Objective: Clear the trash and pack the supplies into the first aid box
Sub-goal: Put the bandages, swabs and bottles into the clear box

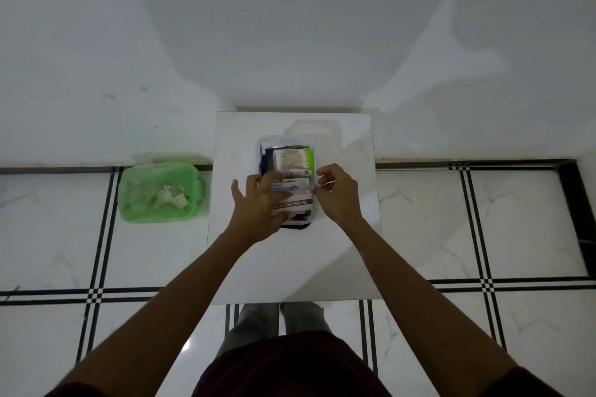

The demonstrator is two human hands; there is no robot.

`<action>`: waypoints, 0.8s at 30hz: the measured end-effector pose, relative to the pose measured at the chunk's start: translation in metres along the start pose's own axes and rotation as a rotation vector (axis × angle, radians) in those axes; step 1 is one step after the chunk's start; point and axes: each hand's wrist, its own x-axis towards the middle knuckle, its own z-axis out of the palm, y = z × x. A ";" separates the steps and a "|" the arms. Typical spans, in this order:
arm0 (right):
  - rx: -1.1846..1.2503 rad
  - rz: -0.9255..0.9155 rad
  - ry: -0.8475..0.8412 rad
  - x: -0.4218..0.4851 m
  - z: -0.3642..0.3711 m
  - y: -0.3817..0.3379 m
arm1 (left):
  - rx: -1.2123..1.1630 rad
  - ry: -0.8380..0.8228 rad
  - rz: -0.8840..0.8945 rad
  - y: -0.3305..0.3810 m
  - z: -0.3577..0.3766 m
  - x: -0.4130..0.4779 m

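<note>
**A:** Why does the first aid box point(285, 142) sit in the middle of the small white table point(348, 251)?

**B:** Probably so both hands reach it evenly. It is nearly full: a pack of cotton swabs point(292, 160) lies at the box's 12 o'clock end, and a flat carton marked antiseptic bandage point(298, 185) lies on top toward 6 o'clock, with a povidone iodine ointment carton point(295, 205) just below it.

**A:** And the green bin point(161, 192)?

**B:** It stands on the floor at the table's 9 o'clock, within arm's swing. Crumpled wrappers point(167, 198) already lie inside, so I judge the trash mostly cleared.

**A:** How are the hands set?

**B:** The left hand point(258, 203) lies palm down, fingers spread flat over the box's 8 o'clock side, pressing rather than gripping. The right hand point(337, 193) hovers at 3 o'clock, fingers curled, thumb and forefinger pinched close by the bandage carton's edge; whether they actually hold it I cannot tell.

**A:** So, seating the last carton?

**B:** That is my reading. No lid is clearly visible.
</note>
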 end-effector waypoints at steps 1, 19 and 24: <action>0.005 0.013 -0.014 0.001 -0.001 -0.001 | 0.040 0.011 -0.006 0.003 -0.002 0.002; 0.222 0.475 0.038 -0.005 -0.005 0.019 | -0.651 0.097 -0.366 -0.029 -0.013 -0.012; -0.106 0.437 -0.083 0.004 0.028 0.036 | -0.686 0.249 -0.391 -0.034 -0.018 -0.031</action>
